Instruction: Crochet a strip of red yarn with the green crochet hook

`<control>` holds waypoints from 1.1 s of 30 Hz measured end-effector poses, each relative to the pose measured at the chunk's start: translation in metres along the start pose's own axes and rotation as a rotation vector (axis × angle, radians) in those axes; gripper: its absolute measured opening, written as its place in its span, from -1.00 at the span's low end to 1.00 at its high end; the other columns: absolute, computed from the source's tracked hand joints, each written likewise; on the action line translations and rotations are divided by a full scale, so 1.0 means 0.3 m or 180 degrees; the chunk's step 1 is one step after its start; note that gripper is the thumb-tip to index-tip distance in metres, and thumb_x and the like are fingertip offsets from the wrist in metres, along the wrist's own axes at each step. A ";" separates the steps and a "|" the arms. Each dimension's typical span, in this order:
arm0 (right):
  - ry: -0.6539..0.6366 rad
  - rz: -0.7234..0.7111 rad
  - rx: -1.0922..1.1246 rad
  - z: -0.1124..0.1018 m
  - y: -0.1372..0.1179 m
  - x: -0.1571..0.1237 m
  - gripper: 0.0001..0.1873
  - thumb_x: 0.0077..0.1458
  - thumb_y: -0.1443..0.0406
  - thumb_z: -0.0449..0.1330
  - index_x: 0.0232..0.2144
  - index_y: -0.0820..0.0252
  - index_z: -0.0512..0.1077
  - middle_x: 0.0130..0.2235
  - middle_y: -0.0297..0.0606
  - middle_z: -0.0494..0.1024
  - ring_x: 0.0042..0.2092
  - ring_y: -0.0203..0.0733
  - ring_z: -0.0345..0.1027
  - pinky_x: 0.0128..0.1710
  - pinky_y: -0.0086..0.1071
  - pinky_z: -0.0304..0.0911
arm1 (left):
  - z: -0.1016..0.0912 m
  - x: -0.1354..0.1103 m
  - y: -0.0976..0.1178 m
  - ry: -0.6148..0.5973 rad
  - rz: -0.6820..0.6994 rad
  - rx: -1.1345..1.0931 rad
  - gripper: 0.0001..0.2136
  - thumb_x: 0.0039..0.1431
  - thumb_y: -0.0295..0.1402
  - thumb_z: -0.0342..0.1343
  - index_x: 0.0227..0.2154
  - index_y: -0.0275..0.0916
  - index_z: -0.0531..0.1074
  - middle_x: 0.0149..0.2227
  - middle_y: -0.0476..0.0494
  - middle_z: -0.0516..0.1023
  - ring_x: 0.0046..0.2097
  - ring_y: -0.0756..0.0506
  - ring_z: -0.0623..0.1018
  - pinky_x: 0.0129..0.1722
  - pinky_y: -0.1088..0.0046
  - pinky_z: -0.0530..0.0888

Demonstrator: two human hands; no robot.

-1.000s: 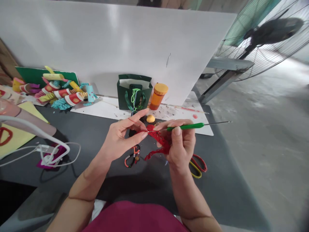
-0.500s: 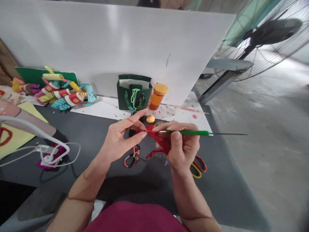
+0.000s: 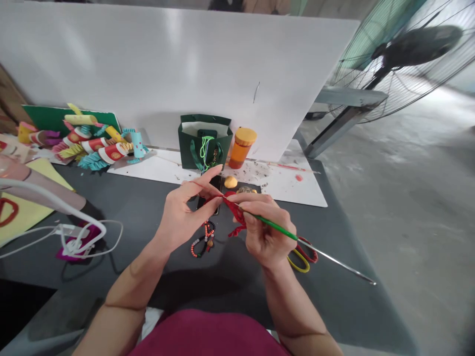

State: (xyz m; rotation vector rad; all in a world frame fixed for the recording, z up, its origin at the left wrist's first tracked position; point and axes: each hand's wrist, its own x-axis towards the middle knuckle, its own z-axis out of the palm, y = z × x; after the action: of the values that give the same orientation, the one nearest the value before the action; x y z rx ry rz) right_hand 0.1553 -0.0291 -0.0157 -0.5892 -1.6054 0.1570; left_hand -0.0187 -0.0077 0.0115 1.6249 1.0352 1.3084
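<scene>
Soft red crochet lace [image 3: 235, 210] handles light and floppy, so my left hand [image 3: 185, 212] pinches it between thumb and forefinger, my curled right hand [image 3: 265, 230] gripping a green-handled steel crochet hook [image 3: 276, 227].

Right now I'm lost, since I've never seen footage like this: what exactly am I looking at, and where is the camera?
There is no machine here. This one view comes from a camera worn on a person's head, looking down at their own bare hands. The left hand pinches a red crocheted strip, and the right hand holds a slim green-handled metal crochet hook. On the dark grey table lie a loop of orange and black beads and scissors with yellow and red handles.
</scene>
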 end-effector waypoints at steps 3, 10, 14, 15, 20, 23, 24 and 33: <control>0.0048 -0.0101 -0.0224 0.002 0.002 -0.004 -0.68 0.32 0.45 0.22 0.07 0.10 0.50 -0.09 -0.13 0.72 -0.12 -0.12 0.67 -0.37 -0.32 0.59 | 0.000 0.002 -0.001 0.0029 0.0010 0.0070 -0.53 0.17 -0.37 0.36 0.17 -0.08 0.58 -0.31 -0.04 0.71 -0.27 -0.05 0.59 -0.03 0.36 0.55; 0.0042 0.0011 -0.0232 0.009 -0.004 -0.007 -0.62 0.30 0.47 0.25 0.09 0.03 0.53 -0.04 -0.18 0.74 -0.12 -0.13 0.69 -0.29 -0.32 0.66 | -0.004 -0.002 -0.005 0.0006 0.0005 -0.0185 -0.44 0.16 -0.41 0.37 0.25 -0.03 0.51 -0.30 0.00 0.71 -0.29 0.00 0.61 -0.09 0.46 0.58; 0.0086 -0.0139 -0.0295 0.022 0.004 0.002 -0.58 0.27 0.50 0.27 0.11 0.02 0.54 -0.04 -0.19 0.75 -0.12 -0.13 0.70 -0.27 -0.32 0.68 | 0.007 -0.002 -0.004 0.0102 0.0131 -0.0354 -0.43 0.16 -0.40 0.38 0.25 -0.03 0.51 -0.31 0.01 0.70 -0.30 0.01 0.59 -0.12 0.52 0.58; 0.0105 -0.0193 -0.0301 0.026 0.007 0.005 -0.57 0.26 0.50 0.28 0.11 0.02 0.55 -0.05 -0.19 0.75 -0.13 -0.13 0.71 -0.26 -0.32 0.68 | 0.011 -0.002 -0.002 0.0119 0.0148 -0.0406 -0.43 0.16 -0.40 0.38 0.25 -0.04 0.51 -0.32 0.01 0.69 -0.30 0.01 0.59 -0.14 0.52 0.58; 0.0251 -0.0302 -0.0391 0.042 0.015 0.016 -0.56 0.24 0.53 0.30 0.07 0.01 0.58 -0.07 -0.19 0.76 -0.15 -0.14 0.71 -0.25 -0.30 0.67 | 0.031 0.000 0.006 0.0118 0.0047 -0.0823 -0.39 0.11 -0.42 0.42 0.24 -0.04 0.51 -0.34 0.00 0.67 -0.29 0.00 0.58 -0.18 0.51 0.56; 0.0292 -0.0270 -0.0345 0.044 0.019 0.009 -0.57 0.21 0.53 0.33 0.04 0.02 0.61 -0.07 -0.17 0.76 -0.15 -0.13 0.71 -0.22 -0.28 0.67 | 0.036 0.005 0.003 0.0014 -0.0245 -0.1344 -0.35 0.01 -0.44 0.49 0.20 0.02 0.55 -0.35 0.03 0.65 -0.29 0.02 0.56 -0.20 0.55 0.53; 0.0306 -0.0214 -0.0261 0.044 0.019 0.005 -0.57 0.20 0.53 0.33 0.03 0.01 0.61 -0.06 -0.18 0.76 -0.14 -0.12 0.71 -0.21 -0.27 0.67 | 0.035 0.008 0.002 -0.0057 -0.0387 -0.1581 -0.36 0.00 -0.43 0.50 0.18 0.04 0.56 -0.36 0.04 0.64 -0.31 0.04 0.54 -0.25 0.56 0.52; 0.0906 0.0862 0.0719 0.068 -0.003 -0.017 -0.82 0.27 0.40 0.31 -0.13 0.03 0.62 -0.21 -0.28 0.77 -0.25 -0.11 0.72 -0.36 -0.29 0.66 | 0.030 0.027 0.000 -0.0952 -0.1576 -0.2924 -0.54 -0.03 -0.40 0.52 -0.01 -0.04 0.68 -0.46 0.11 0.45 -0.47 0.13 0.35 -0.35 0.55 0.40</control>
State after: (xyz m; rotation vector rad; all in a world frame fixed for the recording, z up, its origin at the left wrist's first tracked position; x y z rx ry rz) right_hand 0.1355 -0.0272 -0.0226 -0.6207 -1.2093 0.4312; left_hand -0.0088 -0.0010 0.0128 0.7581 0.4696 0.9359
